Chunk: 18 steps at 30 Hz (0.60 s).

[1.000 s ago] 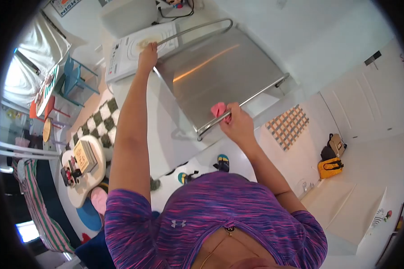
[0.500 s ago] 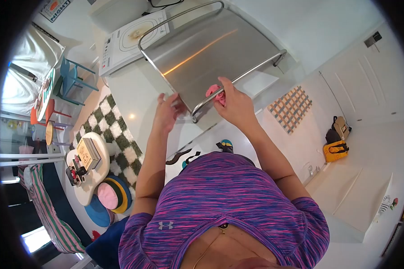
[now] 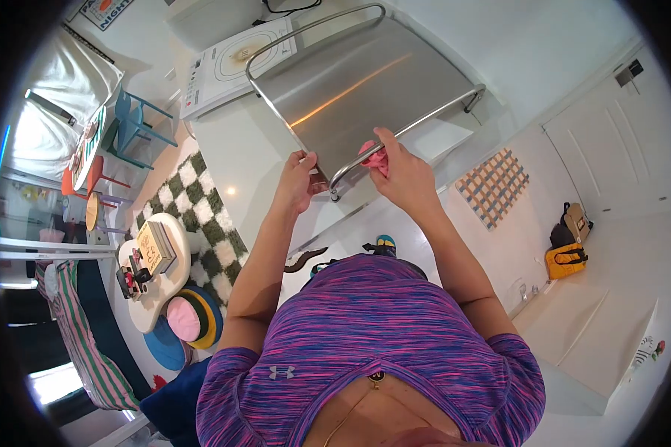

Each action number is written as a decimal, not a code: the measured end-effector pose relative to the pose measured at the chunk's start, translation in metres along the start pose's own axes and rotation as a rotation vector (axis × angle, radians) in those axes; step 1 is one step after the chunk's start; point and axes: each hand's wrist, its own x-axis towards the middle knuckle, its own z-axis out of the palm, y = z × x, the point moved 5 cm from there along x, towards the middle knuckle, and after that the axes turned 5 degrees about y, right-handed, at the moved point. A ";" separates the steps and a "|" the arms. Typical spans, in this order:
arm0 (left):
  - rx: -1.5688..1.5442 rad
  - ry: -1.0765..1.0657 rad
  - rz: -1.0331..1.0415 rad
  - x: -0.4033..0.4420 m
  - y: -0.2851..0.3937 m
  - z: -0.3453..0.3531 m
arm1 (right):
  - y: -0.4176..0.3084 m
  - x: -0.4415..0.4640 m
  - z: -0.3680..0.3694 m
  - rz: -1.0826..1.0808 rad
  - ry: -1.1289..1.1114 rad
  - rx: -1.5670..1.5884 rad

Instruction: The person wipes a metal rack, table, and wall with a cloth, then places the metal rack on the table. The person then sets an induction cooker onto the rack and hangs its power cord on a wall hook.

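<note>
A stainless steel rack (image 3: 365,86) with a flat metal top and tubular side rails stands on the white counter (image 3: 235,160). My left hand (image 3: 298,179) pinches the near left edge of its metal top, close to the corner. At the near rail, my right hand (image 3: 404,175) is closed on a crumpled pink cloth (image 3: 375,158), which lies against the tube close to the same corner.
A white induction cooktop (image 3: 235,63) lies left of the rack. Lower left are a checkered rug (image 3: 197,201), a white table with books (image 3: 145,298) and round cushions (image 3: 194,316). A woven mat (image 3: 492,186) and bags (image 3: 566,261) lie to the right.
My left hand has come from the rack's far left rail down to its near left corner. My right hand with the pink cloth has stayed by the near rail.
</note>
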 end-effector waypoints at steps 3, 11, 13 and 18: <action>0.006 -0.001 0.009 -0.005 0.004 0.004 | 0.003 -0.002 -0.001 -0.019 0.032 0.004; 0.005 0.028 0.061 -0.017 0.023 0.010 | 0.007 -0.003 0.001 -0.039 0.077 -0.010; 0.004 0.025 0.061 -0.019 0.027 0.010 | 0.009 -0.002 0.001 -0.037 0.087 -0.014; -0.005 -0.018 0.063 -0.018 0.031 0.007 | 0.012 0.000 -0.003 -0.047 0.121 -0.026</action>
